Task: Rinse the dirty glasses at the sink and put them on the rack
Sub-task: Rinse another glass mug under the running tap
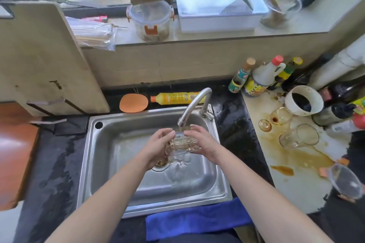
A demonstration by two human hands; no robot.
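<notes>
A clear ribbed glass [182, 143] sits under the running faucet [194, 104], over the steel sink [98, 163]. My left hand [158, 144] grips its left side and my right hand [203, 142] grips its right side. Water spills from it toward the drain. On the stained counter to the right lie a tipped wine glass [276, 117], a larger tipped glass [300, 136] and another glass [345, 181] at the edge. A white rack [219, 11] sits on the window sill.
An orange sponge [134, 102] and a yellow detergent bottle [175, 97] lie behind the sink. Sauce bottles [260, 77] and a white cup [303, 100] crowd the right counter. A blue cloth [197, 219] hangs at the front edge. A wooden board [43, 55] leans at left.
</notes>
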